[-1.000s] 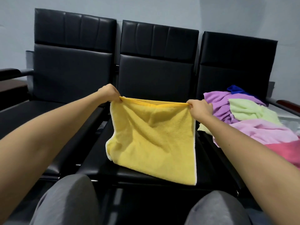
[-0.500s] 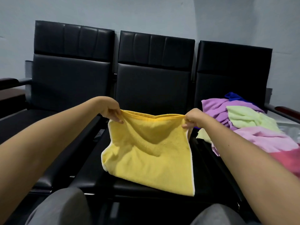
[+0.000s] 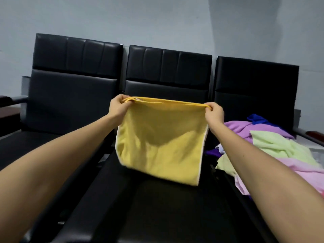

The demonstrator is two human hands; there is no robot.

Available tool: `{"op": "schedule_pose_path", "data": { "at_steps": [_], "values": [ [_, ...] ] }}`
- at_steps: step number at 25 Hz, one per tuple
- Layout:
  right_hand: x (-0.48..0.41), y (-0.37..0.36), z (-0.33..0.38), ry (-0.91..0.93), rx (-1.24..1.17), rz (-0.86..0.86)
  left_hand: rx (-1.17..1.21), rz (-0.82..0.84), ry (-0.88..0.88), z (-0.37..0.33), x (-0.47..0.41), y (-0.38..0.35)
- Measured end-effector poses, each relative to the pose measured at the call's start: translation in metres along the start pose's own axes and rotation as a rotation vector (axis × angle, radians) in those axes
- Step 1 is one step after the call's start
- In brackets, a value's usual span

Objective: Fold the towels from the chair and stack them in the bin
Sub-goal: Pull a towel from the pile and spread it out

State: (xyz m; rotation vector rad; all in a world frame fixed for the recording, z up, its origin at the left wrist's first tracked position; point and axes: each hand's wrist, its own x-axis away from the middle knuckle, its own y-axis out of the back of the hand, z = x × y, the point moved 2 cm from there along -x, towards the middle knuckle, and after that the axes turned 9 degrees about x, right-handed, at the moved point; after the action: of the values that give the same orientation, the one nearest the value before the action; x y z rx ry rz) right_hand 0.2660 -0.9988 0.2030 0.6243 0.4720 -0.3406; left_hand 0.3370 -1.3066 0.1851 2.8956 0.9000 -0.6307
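Observation:
A yellow towel [image 3: 161,142] with a white edge hangs doubled over the middle black seat [image 3: 157,207]. My left hand [image 3: 119,107] pinches its top left corner, and my right hand [image 3: 214,114] pinches the top right corner. The top edge is stretched taut between them and shows two layers. The towel's lower edge hangs just over the seat; whether it touches I cannot tell. On the right seat lies a loose pile of towels [image 3: 273,146]: purple, light green, pink and a blue one at the back. No bin is in view.
Three black padded chairs stand in a row against a pale wall. The left seat [image 3: 35,148] has nothing on it. A dark armrest [image 3: 7,100] sits at the far left, and another armrest [image 3: 312,135] lies beyond the pile.
Both hands have lifted the yellow towel higher off the middle seat and pulled its top edge tight. The view has tilted up, so my knees are out of frame.

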Motion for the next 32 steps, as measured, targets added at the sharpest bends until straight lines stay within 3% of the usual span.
{"op": "schedule_pose_path", "data": {
  "at_steps": [3,6,12,15,17,19,23,25,28,32],
  "values": [
    [-0.008,0.005,0.004,0.092,0.073,0.006,-0.165,0.054,-0.149,-0.011,-0.003,0.003],
    [0.004,0.010,-0.020,0.134,0.297,0.186,-0.433,0.248,-0.005,-0.002,0.006,0.016],
    [0.053,0.027,-0.058,-0.121,0.570,1.197,-0.909,1.002,0.682,0.015,0.051,0.033],
    [0.081,0.020,-0.071,-0.271,0.637,1.480,-1.029,1.239,0.871,0.031,0.077,0.030],
    [0.091,0.009,-0.077,-0.303,0.667,1.509,-1.043,1.226,0.880,0.045,0.081,0.028],
    [0.090,-0.003,-0.081,-0.251,0.700,1.389,-1.003,1.070,0.819,0.057,0.074,0.028],
    [0.074,-0.029,-0.093,-0.116,0.559,0.834,-0.769,0.547,0.494,0.083,0.049,0.019],
    [0.071,-0.045,-0.099,-0.062,0.451,0.664,-0.690,0.417,0.363,0.099,0.046,0.012],
    [0.087,-0.073,-0.105,0.014,0.413,0.674,-0.821,0.437,0.328,0.135,0.051,0.004],
    [0.136,-0.110,-0.125,0.097,0.713,0.981,-1.007,0.591,0.472,0.171,0.074,-0.011]
  ]
}}
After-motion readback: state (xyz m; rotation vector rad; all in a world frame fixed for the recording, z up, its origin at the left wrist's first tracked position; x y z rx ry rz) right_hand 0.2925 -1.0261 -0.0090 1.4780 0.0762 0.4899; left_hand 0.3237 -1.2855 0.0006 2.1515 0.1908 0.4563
